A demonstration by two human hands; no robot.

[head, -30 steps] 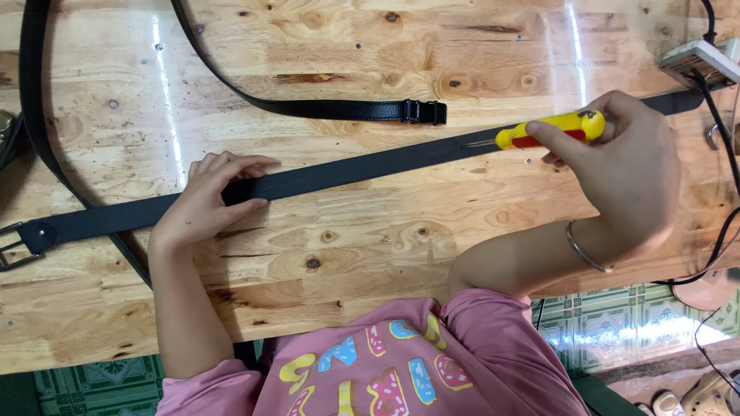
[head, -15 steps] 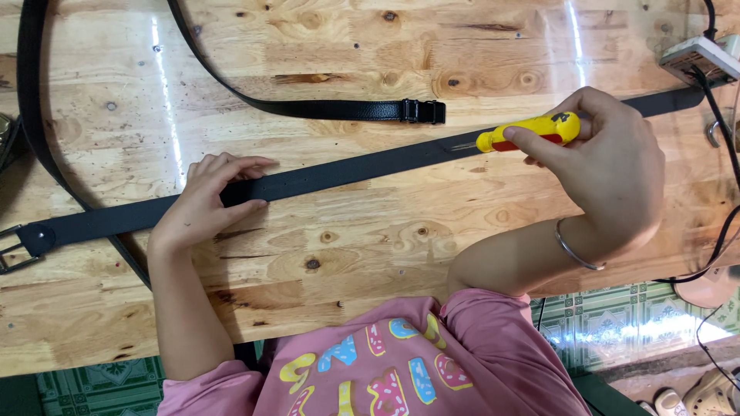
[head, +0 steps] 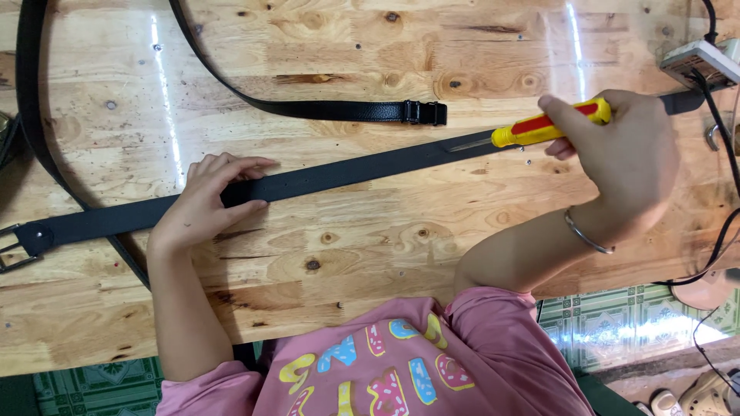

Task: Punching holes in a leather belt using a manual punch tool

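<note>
- Left hand [head: 206, 202]: forearm comes up from 6 o'clock, wrist bent, palm down on the belt [head: 347, 171]. Fingers spread flat and pointing toward 2 o'clock, pressing the strap to the table [head: 370, 254]; nothing clasped.
- Right hand [head: 623, 158]: forearm rises from the body toward 2 o'clock, wrist cocked, a thin bangle [head: 586, 235] round it. Fingers curled tight around the knife [head: 539, 129], forefinger laid along the top of the handle.
- Knife: yellow handle with a red strip, long axis running 3 to 9 o'clock, slightly tilted. Blade points toward 9 o'clock, tip resting on the belt's upper edge.
- Belt: black, long axis crossing the table from 8 o'clock to 2 o'clock. Metal buckle [head: 14, 248] at the 8 o'clock end; far end passes under the right hand.
- Second strap [head: 324, 109]: black, curving down from 12 o'clock, ending in a clip at centre, well apart from the knife.
- Power strip [head: 697, 62] at 2 o'clock, cables trailing down the right edge.
</note>
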